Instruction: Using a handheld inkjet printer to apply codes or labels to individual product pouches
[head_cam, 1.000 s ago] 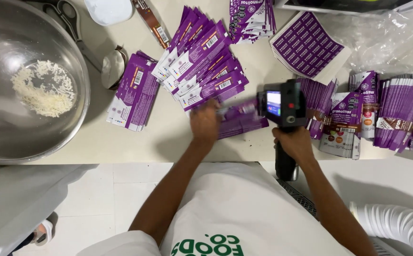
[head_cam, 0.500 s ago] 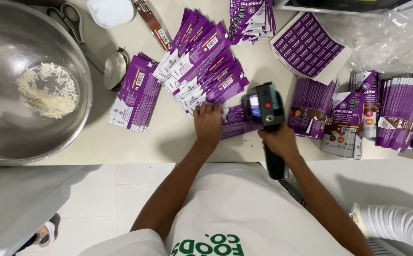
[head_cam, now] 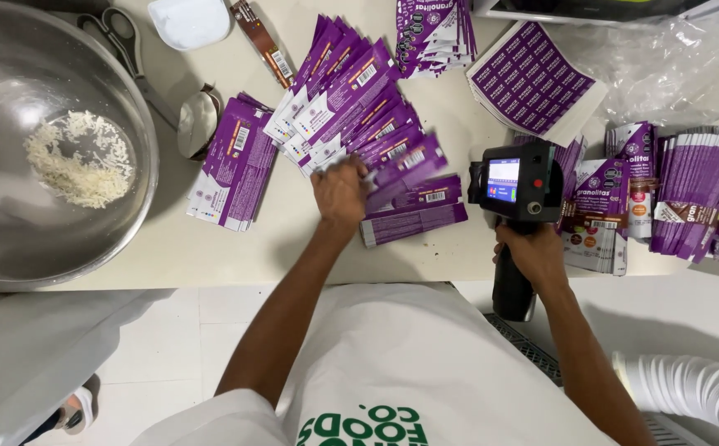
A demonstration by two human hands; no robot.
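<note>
My left hand rests palm down on a fanned row of flat purple pouches on the white table, fingers touching the nearest ones. Two more purple pouches lie just right of that hand. My right hand grips the black handle of a handheld printer gun with a small lit screen, held upright over the table's front edge, to the right of the pouches.
A big steel bowl with some white grains sits at the left. Scissors, a steel scoop, a white tub, a sticker sheet and further pouch stacks lie around. Another person's sleeve shows bottom right.
The printer gun has swung from over the pouches back to the right. My left hand has shifted slightly up and left onto the fanned row.
</note>
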